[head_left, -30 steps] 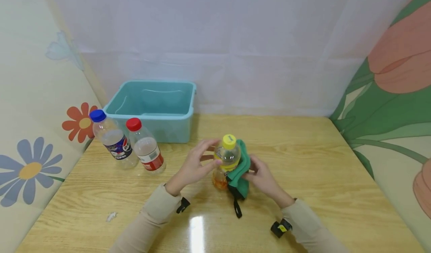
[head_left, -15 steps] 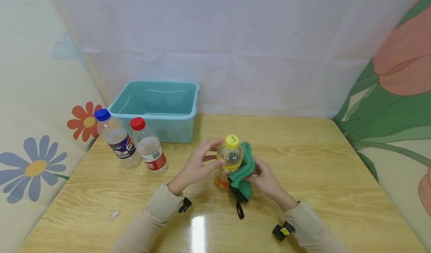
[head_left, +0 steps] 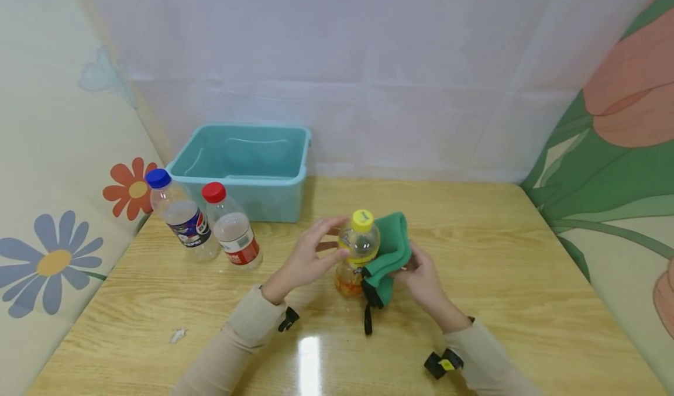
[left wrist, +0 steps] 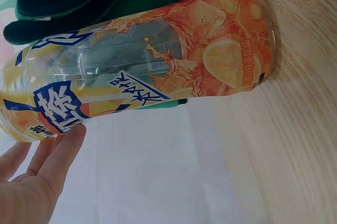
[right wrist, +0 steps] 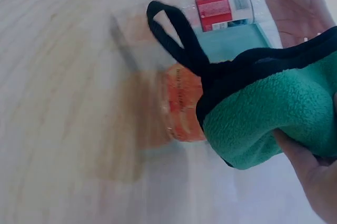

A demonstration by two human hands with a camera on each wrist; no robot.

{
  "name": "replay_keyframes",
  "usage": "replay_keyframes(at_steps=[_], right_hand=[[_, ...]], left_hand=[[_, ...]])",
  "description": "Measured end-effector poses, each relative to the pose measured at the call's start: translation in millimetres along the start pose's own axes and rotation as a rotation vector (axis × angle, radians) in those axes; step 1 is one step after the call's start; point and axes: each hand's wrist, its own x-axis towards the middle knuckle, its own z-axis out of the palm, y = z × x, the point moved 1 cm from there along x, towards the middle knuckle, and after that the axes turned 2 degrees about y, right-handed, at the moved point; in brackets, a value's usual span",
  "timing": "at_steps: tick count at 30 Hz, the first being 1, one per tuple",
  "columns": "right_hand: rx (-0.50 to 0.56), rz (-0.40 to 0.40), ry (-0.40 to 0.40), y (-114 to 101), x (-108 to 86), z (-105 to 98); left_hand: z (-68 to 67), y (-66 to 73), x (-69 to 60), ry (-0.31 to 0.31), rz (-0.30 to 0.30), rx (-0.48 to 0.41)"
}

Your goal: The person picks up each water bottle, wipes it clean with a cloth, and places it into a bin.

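Note:
A clear plastic bottle (head_left: 363,245) with a yellow cap stands upright near the middle of the table. Its label, large in the left wrist view, has orange slices at the base (left wrist: 231,60). My left hand (head_left: 309,257) holds it around the upper part from the left, fingers behind and thumb in front. In my right hand (head_left: 425,283) is a folded green cloth (head_left: 392,241) with black edging and a hanging loop, pinched by thumb and fingers. The cloth lies against the bottle's right side; in the right wrist view it (right wrist: 263,108) hides most of the bottle.
Behind on the left stands a light blue plastic bin (head_left: 250,200). Before it are a blue-capped bottle (head_left: 184,223) and a red-capped bottle (head_left: 231,232). A small white scrap (head_left: 178,336) lies on the wooden table (head_left: 500,255). A white sheet hangs behind.
My right hand has shifted a little to the right and up, raising and spreading the green cloth beside the bottle. The left hand and the bottle stay in place.

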Motion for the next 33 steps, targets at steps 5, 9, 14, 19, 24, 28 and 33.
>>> replay_keyframes(at_steps=[5,9,14,19,24,28,33], right_hand=[[0.050,-0.065,0.004,-8.0,0.5,-5.3],[0.073,-0.129,0.008,-11.7,1.6,-10.3],[0.092,-0.184,0.001,-14.7,2.1,-15.8],[0.074,-0.189,0.005,-18.1,0.7,-20.1],[0.096,-0.220,-0.012,-18.2,0.0,-22.7],[0.119,-0.254,-0.034,-16.6,0.4,-23.6],[0.089,-0.262,-0.043,-15.5,-0.5,-24.0]], left_hand=[[-2.7,18.2,0.6,-0.015,-0.004,0.007],[-5.4,28.2,0.8,-0.014,0.011,-0.018],[-6.0,10.1,2.4,-0.031,0.024,-0.041],[-9.2,-3.9,4.6,-0.073,0.047,-0.051],[-13.6,-6.1,8.0,-0.114,0.007,-0.086],[-16.7,-7.5,9.5,-0.147,0.004,-0.112],[-18.7,-7.7,10.4,-0.173,0.028,-0.120]])
